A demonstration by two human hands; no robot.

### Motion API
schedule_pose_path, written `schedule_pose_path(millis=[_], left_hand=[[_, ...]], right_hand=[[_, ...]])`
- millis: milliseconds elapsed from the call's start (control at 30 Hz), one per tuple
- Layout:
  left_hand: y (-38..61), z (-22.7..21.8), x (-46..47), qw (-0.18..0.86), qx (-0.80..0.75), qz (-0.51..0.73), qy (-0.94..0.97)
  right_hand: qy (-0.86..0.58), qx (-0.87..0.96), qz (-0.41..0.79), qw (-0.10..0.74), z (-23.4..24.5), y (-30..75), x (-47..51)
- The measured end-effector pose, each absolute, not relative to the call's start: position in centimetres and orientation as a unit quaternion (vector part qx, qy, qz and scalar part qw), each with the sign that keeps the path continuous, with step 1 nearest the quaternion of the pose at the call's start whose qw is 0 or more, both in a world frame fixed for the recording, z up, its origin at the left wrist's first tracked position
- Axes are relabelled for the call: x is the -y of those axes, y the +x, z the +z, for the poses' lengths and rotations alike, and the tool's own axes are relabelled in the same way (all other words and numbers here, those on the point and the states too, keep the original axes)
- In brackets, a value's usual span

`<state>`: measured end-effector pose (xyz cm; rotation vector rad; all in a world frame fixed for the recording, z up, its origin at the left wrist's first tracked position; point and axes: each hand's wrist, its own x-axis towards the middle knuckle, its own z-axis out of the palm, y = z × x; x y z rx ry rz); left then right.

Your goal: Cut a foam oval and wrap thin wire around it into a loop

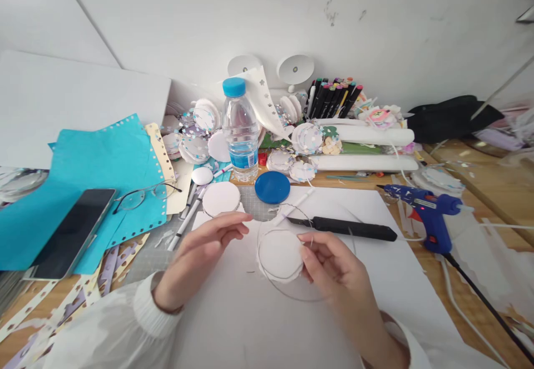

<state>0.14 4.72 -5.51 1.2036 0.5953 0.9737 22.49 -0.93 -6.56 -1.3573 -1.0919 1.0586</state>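
Between thumb and fingers, my right hand (334,266) grips the edge of a white round disc (281,255). Loops of thin grey wire or cord (292,298) curl around the disc and hang past its lower edge. My left hand (208,244) is open beside it, fingers stretched toward the disc and apart from it. A second white disc (221,198) lies just beyond my left hand. Behind my right hand rests a black-handled cutter (354,229), and a white pen (294,206) lies close to its tip. All this is over white board (233,324).
A blue glue gun (434,213) with a cable stands at right. A water bottle (241,129), a blue round lid (272,187) and several markers (334,101) are at the back. Left are a phone (75,232), glasses (146,195) and blue paper (100,157).
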Motion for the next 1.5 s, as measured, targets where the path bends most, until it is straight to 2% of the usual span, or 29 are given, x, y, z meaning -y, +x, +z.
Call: schedule_pose_path(millis=[167, 367, 500, 700, 1000, 1133, 1233, 1367, 1500], left_hand=[[1.0, -6.1, -3.7, 0.693, -0.233, 0.312, 0.607], [1.0, -5.2, -3.4, 0.737, -0.203, 0.285, 0.579], [0.8, -5.1, -3.5, 0.752, -0.196, 0.299, 0.555], [1.5, -5.6, -3.2, 0.789, -0.137, 0.263, 0.538], [1.5, -6.1, -3.1, 0.786, -0.199, 0.239, 0.534], [1.7, -6.1, -3.1, 0.770, -0.200, 0.264, 0.545], [1.6, -6.1, -3.3, 0.722, -0.210, 0.322, 0.576], [1.5, -6.1, -3.4, 0.646, -0.244, 0.382, 0.614], [1.6, -5.9, -3.3, 0.635, -0.270, 0.385, 0.613]], right_hand=[[-0.511, 0.449, 0.519, 0.517, -6.3, 21.5, 1.2], [-0.443, 0.484, 0.567, 0.498, -6.2, 21.6, 1.6], [-0.455, 0.494, 0.536, 0.511, -6.0, 22.3, 1.5], [-0.452, 0.545, 0.527, 0.469, -5.7, 22.2, 2.0], [-0.429, 0.668, 0.401, 0.457, -5.9, 22.5, 2.3], [-0.430, 0.679, 0.400, 0.440, -5.7, 22.4, 2.3], [-0.457, 0.618, 0.444, 0.461, -5.9, 22.5, 2.0], [-0.429, 0.453, 0.589, 0.513, -6.4, 22.9, 1.4], [-0.411, 0.401, 0.649, 0.499, -6.4, 22.6, 1.7]])
